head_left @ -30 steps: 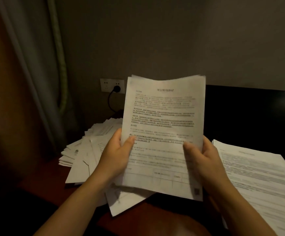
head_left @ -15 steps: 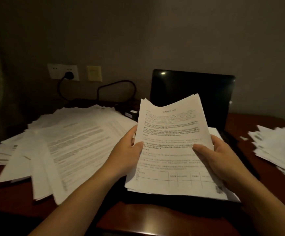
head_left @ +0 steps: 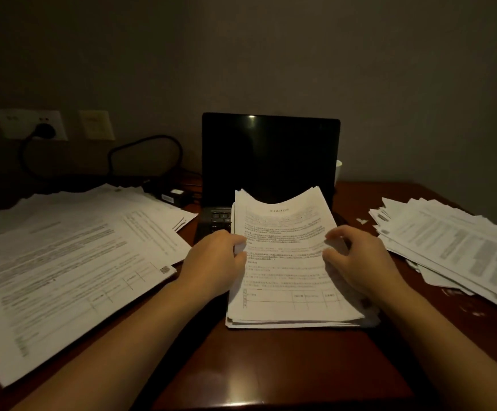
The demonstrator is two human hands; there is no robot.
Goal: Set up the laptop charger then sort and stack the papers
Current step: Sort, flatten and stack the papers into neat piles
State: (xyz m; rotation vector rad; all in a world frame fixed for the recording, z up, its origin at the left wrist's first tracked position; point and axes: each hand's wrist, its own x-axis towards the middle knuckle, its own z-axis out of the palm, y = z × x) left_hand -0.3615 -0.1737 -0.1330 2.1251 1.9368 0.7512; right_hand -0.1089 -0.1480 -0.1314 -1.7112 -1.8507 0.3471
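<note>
Paper heaps: three. One squared stack (head_left: 286, 271) at centre, a loose left pile (head_left: 63, 256) at 9 o'clock of it, and a loose right pile (head_left: 449, 247) at 3 o'clock.
Stack: printed sheets, face up. The near end lies on the counter (head_left: 271, 366) and the far end reaches over the keyboard. The far edge is bowed upward.
Laptop (head_left: 271, 155): one, at 12 o'clock of the stack. The lid is up and the screen is dark, with a few keys showing at the stack's 11 o'clock.
Wall plates: two, at 10 o'clock. One is a socket (head_left: 18, 124) and the other a blank-looking plate (head_left: 96, 125) just beside it.
Plug (head_left: 44, 132): one, black, seated in the socket.
Cable (head_left: 146, 149): black. It loops along the wall between the socket and the laptop; the number of strands is unclear in the dark.
Brick (head_left: 173, 197): one, black, on the counter between the left pile and the laptop.
Cup (head_left: 338, 170): one, white, with only a sliver showing behind the lid's right edge.
Scraps (head_left: 361, 221): a few white bits between the stack and the right pile.
Hands: two, bare, forearms entering from 7 and 5 o'clock.
Left hand (head_left: 214, 262): knuckles up at the stack's left edge. Its fingers are curled round that edge, gripping the stack.
Right hand (head_left: 360, 259): arched over the stack's right edge. Its thumb tip and forefinger tip are on the top sheet, and the other fingers curl down past the edge, holding the stack.
Piles: both fanned and untidy, and neither hand touches them.
</note>
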